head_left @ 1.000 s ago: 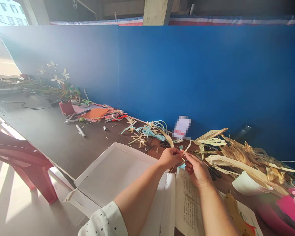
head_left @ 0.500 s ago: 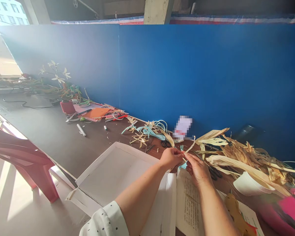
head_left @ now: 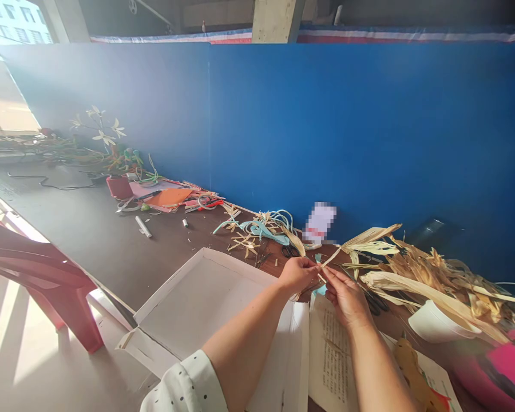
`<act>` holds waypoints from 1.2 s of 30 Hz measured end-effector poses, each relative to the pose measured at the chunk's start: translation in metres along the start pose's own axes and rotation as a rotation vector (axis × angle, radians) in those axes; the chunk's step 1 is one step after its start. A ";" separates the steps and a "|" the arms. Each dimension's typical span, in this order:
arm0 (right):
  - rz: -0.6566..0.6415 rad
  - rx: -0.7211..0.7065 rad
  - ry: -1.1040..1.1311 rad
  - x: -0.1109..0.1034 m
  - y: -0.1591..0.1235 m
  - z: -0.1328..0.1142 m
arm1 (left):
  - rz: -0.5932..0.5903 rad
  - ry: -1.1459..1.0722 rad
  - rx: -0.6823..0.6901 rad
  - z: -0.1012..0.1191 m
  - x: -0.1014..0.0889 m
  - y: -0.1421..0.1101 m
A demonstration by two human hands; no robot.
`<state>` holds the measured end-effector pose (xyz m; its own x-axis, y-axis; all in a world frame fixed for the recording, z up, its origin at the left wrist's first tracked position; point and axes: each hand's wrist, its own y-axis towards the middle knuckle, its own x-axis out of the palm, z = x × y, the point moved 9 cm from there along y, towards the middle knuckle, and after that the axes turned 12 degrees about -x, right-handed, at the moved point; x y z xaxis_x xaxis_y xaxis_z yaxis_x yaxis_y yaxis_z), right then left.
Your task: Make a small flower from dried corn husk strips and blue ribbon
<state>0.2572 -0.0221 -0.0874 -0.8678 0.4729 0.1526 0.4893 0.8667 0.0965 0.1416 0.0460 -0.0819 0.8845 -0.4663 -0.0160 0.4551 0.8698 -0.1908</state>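
Observation:
My left hand point(head_left: 298, 274) and my right hand point(head_left: 347, 296) meet above the dark table point(head_left: 90, 229), both pinched on a thin pale husk strip point(head_left: 329, 258) that sticks up to the right between them. A bit of light blue material point(head_left: 320, 290) shows just below the fingers. Under my wrists lie a shallow white cardboard tray point(head_left: 201, 303) and a printed paper sheet point(head_left: 332, 355).
A pile of dried corn husks point(head_left: 429, 274) and a white cup point(head_left: 438, 323) lie to the right. Black scissors point(head_left: 288, 250), blue strips point(head_left: 266, 228), orange paper point(head_left: 167, 197) and husk flowers point(head_left: 98, 129) line the blue partition point(head_left: 326, 131). A red plastic chair point(head_left: 47, 280) stands at left.
The free end of the husk strip has tilted a little between my fingers. Both hands stay pinched together at the same spot; the view shifted slightly.

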 end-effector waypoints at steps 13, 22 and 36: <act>-0.038 -0.014 0.057 0.001 -0.001 -0.002 | -0.049 0.036 -0.035 0.004 0.002 -0.007; -0.055 0.005 0.120 0.005 -0.001 -0.001 | -0.095 -0.050 -0.091 0.006 0.004 -0.013; -0.020 0.032 0.101 0.001 -0.003 0.001 | -0.089 0.022 -0.037 0.001 0.006 -0.005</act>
<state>0.2551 -0.0242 -0.0890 -0.8633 0.4388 0.2492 0.4678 0.8811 0.0692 0.1442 0.0388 -0.0802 0.8382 -0.5450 -0.0193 0.5270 0.8186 -0.2282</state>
